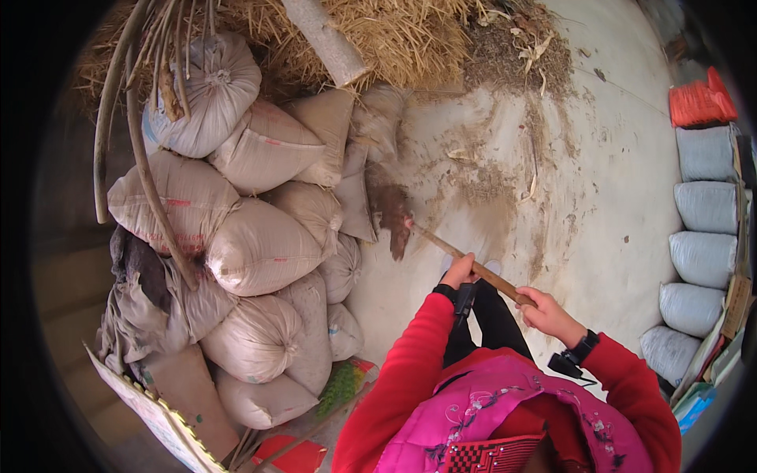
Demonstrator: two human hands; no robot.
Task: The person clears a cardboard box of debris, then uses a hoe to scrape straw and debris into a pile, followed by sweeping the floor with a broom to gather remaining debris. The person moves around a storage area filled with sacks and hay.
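Observation:
Both my hands grip the wooden handle (437, 241) of a broom, which slants from lower right to upper left. Near its middle my left hand (461, 272) is closed around the shaft. My right hand (543, 311) holds the thicker rear end. The dark brown broom head (395, 222) rests on the pale floor (597, 195), close beside the stacked sacks. A reddish binding (408, 222) marks where head and handle meet. Brown dirt and dust streaks (485, 207) spread over the floor to the right of the broom head.
Stuffed woven sacks (266, 248) are piled on the left, with long bare sticks (145, 165) hanging above them. Straw (402, 41), a cut log (328, 41) and a heap of dry debris (514, 53) lie at the far end. Grey-white filled bags (705, 207) line the right side.

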